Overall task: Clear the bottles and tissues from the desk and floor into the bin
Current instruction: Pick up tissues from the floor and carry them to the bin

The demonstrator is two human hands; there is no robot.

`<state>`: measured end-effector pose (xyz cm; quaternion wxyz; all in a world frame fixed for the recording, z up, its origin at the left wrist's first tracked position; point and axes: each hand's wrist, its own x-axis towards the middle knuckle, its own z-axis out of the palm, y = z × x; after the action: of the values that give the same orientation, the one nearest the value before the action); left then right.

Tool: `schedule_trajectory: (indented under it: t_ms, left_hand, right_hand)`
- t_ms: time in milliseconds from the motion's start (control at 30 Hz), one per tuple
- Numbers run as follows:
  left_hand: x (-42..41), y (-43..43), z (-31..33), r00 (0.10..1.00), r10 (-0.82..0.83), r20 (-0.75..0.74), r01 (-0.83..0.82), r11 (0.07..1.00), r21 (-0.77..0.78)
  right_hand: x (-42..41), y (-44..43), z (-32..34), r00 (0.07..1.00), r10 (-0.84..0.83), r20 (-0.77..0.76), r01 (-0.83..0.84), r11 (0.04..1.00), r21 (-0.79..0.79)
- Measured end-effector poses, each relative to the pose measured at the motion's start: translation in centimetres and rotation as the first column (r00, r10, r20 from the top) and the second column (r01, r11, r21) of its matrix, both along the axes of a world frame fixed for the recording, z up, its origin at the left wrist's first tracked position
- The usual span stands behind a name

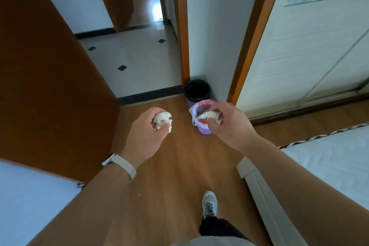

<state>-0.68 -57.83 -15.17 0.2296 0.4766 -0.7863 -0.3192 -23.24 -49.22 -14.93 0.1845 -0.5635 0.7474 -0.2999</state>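
Observation:
My left hand [148,134] grips a crumpled white tissue [162,119] at chest height over the wooden floor. My right hand [227,124] pinches a second crumpled tissue [212,115] just above a small purple bin [204,130] lined with a white and red bag. Rubbish shows inside that bag. Behind it, in the corner by the door frame, stands another purple bin [196,91] with a black liner. No bottles are in view.
An open brown door [50,86] stands on the left. A tiled hallway [137,60] lies beyond the threshold. A bed with a white mattress [329,162] is on the right, a white sliding wardrobe [309,56] behind it. My shoe [209,203] steps on the wooden floor.

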Motion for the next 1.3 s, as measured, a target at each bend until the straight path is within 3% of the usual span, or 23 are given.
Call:
schedule_trajectory:
  t_ms: [233, 533, 800, 1300]
  left_hand:
    - [-6.4, -8.8, 1.1, 0.998, 0.038, 0.044, -0.036, 0.998, -0.048]
    - [-9.9, -17.0, 0.6, 0.996, 0.052, 0.075, -0.050, 0.998, -0.030]
    - [-9.1, -26.7, -2.0, 0.998, 0.033, 0.048, -0.034, 0.999, 0.031]
    - [-5.8, -53.0, -3.7, 0.983, -0.157, -0.093, 0.162, 0.985, 0.051]
  right_hand:
    - [-7.5, -9.9, 0.4, 1.000, 0.010, -0.003, -0.010, 1.000, 0.023]
    - [-11.3, -17.4, -0.6, 0.998, 0.024, 0.066, -0.028, 0.998, 0.064]
    - [-10.6, -26.9, -1.4, 1.000, -0.013, -0.007, 0.014, 0.994, 0.109]
    - [-4.9, -48.2, -0.8, 0.980, -0.133, -0.146, 0.153, 0.979, 0.137]
